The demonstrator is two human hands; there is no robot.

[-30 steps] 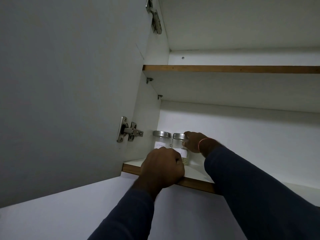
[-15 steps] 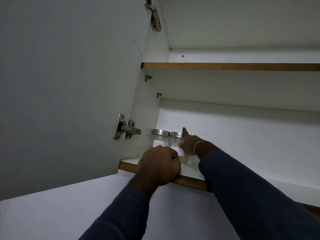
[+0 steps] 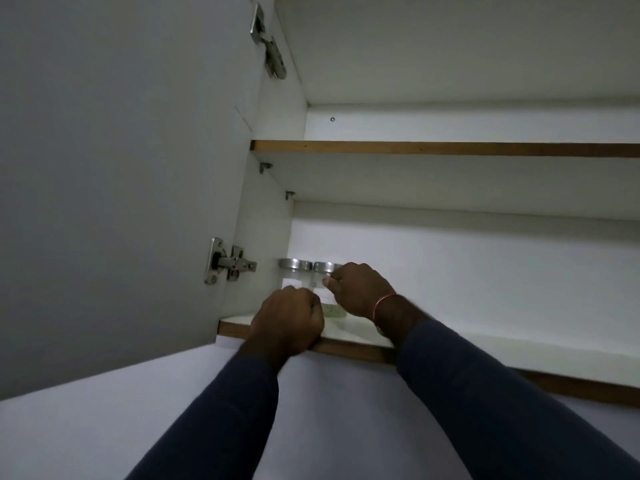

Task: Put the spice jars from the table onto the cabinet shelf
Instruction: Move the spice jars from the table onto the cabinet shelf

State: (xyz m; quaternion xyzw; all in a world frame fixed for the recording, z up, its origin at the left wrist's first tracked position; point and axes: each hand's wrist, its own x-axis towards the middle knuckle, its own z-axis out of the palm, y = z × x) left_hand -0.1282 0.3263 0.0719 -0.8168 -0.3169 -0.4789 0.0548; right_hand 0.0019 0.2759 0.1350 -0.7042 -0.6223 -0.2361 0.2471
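Dark-sleeved arms reached up into the open cabinet. The left hand (image 3: 289, 320) was clenched in a loose fist, resting on the front edge of the lower shelf (image 3: 450, 336), grasping nothing that showed. The right hand (image 3: 360, 289) curled against the side of the right spice jar (image 3: 323, 282), fingers wrapped about its glass under the metal lid. That jar stood touching the left spice jar (image 3: 294, 271) in the shelf's back-left corner, just behind the left fist.
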